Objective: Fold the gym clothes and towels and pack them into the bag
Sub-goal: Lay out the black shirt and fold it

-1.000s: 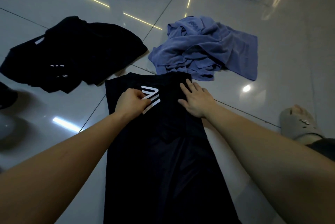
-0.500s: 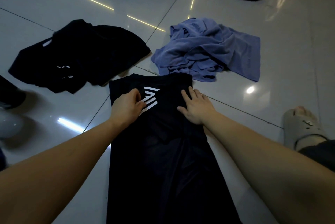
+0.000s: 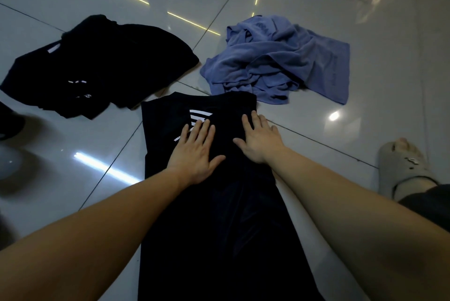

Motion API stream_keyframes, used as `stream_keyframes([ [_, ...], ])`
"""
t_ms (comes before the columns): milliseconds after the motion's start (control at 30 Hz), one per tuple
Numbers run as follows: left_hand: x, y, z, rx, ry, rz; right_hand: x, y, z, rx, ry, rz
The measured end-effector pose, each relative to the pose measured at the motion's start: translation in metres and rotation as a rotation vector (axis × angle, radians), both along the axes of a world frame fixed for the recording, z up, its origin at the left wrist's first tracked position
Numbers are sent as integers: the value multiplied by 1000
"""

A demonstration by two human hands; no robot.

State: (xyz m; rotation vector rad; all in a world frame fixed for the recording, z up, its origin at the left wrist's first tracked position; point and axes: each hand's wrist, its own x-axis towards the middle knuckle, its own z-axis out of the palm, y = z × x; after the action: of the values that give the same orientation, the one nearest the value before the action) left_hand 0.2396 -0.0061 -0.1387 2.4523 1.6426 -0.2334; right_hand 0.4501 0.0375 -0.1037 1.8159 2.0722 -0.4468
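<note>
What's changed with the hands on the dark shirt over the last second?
The left hand uncurled from the fabric by the white stripes and now lies flat on the dark shirt. The right hand stayed flat on it. The blue towel and the black clothes did not move.

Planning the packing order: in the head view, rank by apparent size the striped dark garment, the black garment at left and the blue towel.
1. Striped dark garment, though it is nearest the camera.
2. Black garment.
3. Blue towel, crumpled; close to the black one.
</note>
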Motion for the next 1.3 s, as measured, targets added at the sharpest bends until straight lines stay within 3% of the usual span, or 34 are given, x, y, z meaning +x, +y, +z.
stream_keyframes([
  [167, -2, 5, 1, -49, -12, -28, -15, 7, 4, -21, -29, -81],
  [333, -3, 6, 1, -63, -25, -20, -15, 43, 20, 132, 25, -18],
  [433, -4, 5, -1, -56, -34, -21, 7, 63, 18, 43, -99, 131],
  [567, -6, 5, -5, -49, -61, -20, 16, 72, 10, -32, -251, 103],
  [767, -3, 6, 2, -73, -37, -6, 16, 37, 24, 177, -13, -40],
  [900, 4, 1, 17, 8, -9, -8, 38, -19, 37, 49, 134, -266],
  [1067, 14, -53, 37, 168, -200, -193, 50, -112, 65, -280, 254, -391],
  [1133, 24, -79, 45, 69, -281, -179, 50, -155, 69, -348, 266, -403],
  [1200, 38, -102, 51, -168, -413, -57, 53, -194, 64, -363, 252, -422],
  [1300, 73, -128, 54, -537, -730, 333, 60, -241, 52, -296, 216, -482],
])
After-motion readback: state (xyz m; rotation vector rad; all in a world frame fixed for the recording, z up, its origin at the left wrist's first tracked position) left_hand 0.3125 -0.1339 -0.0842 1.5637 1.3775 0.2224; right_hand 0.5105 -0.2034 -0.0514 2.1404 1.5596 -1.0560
